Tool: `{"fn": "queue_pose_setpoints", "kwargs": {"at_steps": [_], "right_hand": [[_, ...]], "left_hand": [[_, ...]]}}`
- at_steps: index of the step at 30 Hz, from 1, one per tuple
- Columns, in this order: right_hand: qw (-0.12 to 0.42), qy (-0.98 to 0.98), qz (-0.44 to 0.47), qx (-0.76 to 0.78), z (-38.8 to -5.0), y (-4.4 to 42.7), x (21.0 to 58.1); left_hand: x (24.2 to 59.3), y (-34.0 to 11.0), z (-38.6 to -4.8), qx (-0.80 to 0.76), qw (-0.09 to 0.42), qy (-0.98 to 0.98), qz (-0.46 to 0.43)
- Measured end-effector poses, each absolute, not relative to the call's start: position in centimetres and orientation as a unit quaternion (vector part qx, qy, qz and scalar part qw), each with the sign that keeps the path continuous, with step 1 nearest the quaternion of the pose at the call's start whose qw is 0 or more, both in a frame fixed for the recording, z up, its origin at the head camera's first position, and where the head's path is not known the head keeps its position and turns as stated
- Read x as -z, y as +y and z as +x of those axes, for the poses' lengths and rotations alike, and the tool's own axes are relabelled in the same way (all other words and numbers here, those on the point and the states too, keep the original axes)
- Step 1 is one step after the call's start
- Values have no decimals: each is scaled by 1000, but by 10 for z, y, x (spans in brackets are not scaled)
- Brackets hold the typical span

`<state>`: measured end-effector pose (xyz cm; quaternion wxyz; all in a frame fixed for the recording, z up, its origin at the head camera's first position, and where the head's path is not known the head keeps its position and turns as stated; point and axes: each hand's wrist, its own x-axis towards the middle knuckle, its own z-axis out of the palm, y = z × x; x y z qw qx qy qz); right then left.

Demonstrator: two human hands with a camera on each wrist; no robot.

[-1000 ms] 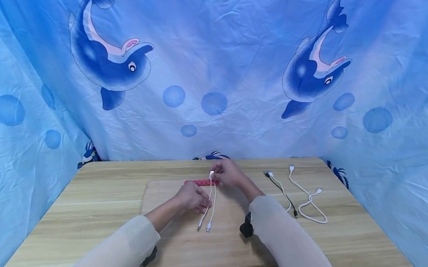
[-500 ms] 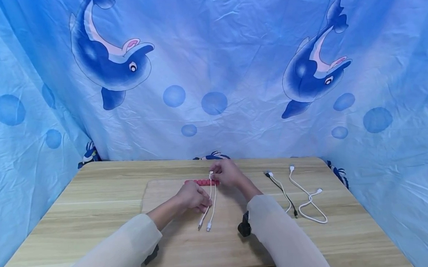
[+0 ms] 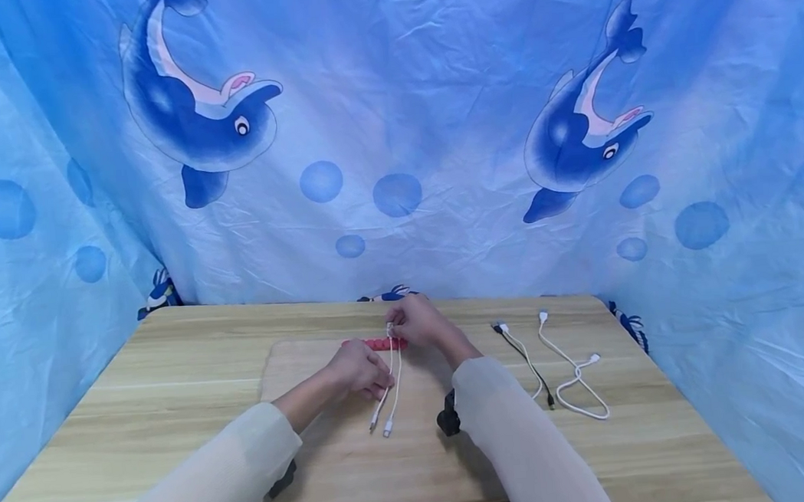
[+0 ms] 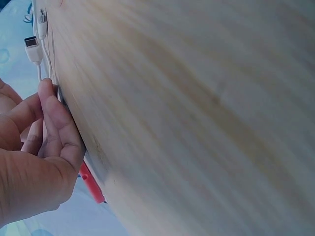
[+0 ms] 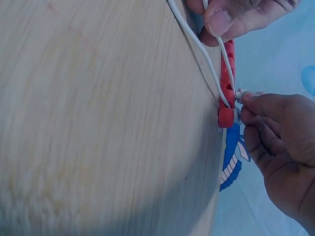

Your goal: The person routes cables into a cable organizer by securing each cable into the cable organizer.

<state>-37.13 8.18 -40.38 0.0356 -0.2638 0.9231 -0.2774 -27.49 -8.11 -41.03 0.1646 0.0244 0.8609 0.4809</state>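
We see the right hand (image 5: pixel 285 140) pinching one end of a white USB cable (image 5: pixel 229 64) just beyond the red cable holder (image 5: pixel 226 118); whether it sits in a slot, we cannot tell. The left hand (image 4: pixel 44 142) pinches that cable farther along, its USB plug (image 4: pixel 33 51) past the fingertips. Beside it, we see a second white cable (image 5: pixel 202 46) in the holder's end slot. The holder lies on a wooden board (image 3: pixel 388 474) on the table (image 3: pixel 174 365); rightward lie a black cable (image 3: pixel 551 401) and a looped white cable (image 3: pixel 576 378).
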Motion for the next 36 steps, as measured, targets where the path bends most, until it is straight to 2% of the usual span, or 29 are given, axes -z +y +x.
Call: {"fn": "queue_pose_setpoints", "kwargs": {"at_steps": [14,26,36], "right_hand": [[49,924,-247,286,-378,78,409],[20,929,-279,243,-375,78,409],[32,930,-273,242,-374,82,406]], "left_hand": [[411,-82,-278,-481,170,860,18],[410,-82,-276,-467,173,867,33],[408,-83,-275,-470,182,863,34]]}}
